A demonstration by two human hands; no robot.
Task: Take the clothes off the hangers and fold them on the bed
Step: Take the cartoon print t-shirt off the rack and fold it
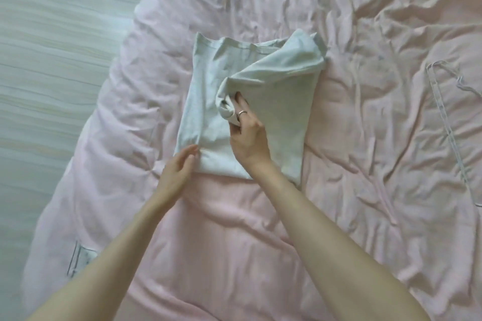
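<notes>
A pale green-white garment (208,91) lies partly folded in the middle of the pink bed (234,229). My right hand (246,133), with a ring on one finger, grips a bunched part of the cloth and holds a fold drawn over from the garment's right side toward its centre. My left hand (180,167) rests with straight fingers against the garment's near left corner. A thin pale hanger (448,128) lies bare on the bedcover at the right.
The pink duvet is heavily wrinkled all around. The bed's left edge drops to a pale striped floor (52,60). A small white label (80,258) shows on the duvet at the lower left.
</notes>
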